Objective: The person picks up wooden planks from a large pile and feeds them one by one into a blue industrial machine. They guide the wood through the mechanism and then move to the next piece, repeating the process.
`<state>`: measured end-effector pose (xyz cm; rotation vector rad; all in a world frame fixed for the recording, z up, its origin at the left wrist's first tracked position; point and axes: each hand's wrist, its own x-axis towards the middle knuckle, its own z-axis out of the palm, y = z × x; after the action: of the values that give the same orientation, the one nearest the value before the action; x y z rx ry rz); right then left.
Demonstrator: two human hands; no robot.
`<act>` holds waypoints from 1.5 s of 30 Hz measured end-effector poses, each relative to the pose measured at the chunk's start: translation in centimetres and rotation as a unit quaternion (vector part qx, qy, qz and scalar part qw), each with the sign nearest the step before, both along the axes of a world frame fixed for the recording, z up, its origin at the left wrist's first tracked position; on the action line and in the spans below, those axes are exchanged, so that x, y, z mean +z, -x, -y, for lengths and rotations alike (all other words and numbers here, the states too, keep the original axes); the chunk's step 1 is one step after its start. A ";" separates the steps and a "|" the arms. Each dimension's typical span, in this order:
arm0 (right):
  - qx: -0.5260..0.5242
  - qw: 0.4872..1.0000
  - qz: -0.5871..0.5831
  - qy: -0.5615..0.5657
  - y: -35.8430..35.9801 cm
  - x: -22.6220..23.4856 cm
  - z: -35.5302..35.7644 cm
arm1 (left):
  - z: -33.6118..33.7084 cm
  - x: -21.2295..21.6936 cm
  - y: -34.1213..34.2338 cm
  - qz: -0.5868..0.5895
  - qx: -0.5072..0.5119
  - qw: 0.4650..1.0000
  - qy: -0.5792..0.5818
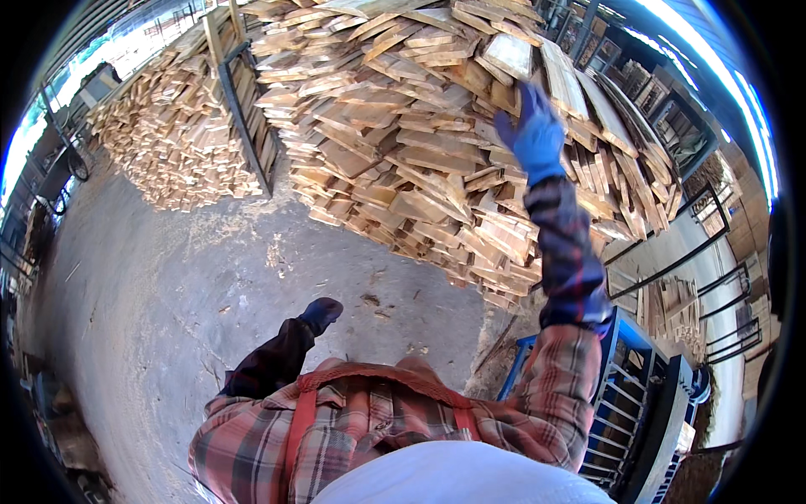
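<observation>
My right hand (538, 139), in a blue glove, reaches forward over a large stack of rough wooden boards (403, 126). Its thumb and fingers are apart, with nothing held between them. Just beyond the fingertips lies a pale, wide board (509, 55); whether the hand touches any wood I cannot tell. My left hand (321, 312), in a dark glove, hangs low over the concrete floor (252, 269), away from the boards. It looks rounded, but shade hides its fingers.
A second wood pile (185, 126) stands at the left behind a dark metal post (243, 126). Close on my right is a blue metal frame with bars (621, 395). Black metal rails (672, 260) stand at the far right. Wood scraps (374, 301) litter the floor.
</observation>
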<state>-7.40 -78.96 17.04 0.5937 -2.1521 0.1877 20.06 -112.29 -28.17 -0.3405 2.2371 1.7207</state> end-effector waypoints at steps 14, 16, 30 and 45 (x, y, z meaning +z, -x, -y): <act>-0.128 0.960 -0.104 -0.227 21.4 12.9 9.6 | -8.1 0.0 6.1 -0.009 0.213 0.946 -0.244; -0.126 0.961 -0.090 -0.231 21.4 13.0 8.6 | -8.7 2.2 7.9 0.010 0.180 0.961 -0.207; 0.004 0.963 -0.168 -0.211 0.1 8.7 -5.7 | -18.3 39.5 25.1 -0.186 -0.155 0.786 -0.569; 0.016 0.980 -0.154 -0.122 -33.6 -10.0 -21.0 | -36.4 33.1 14.9 -0.196 -0.146 0.755 -0.608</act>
<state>26.19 -58.01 7.02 0.7455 -1.8777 -0.1465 5.12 -75.85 4.98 0.6787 0.7901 2.7092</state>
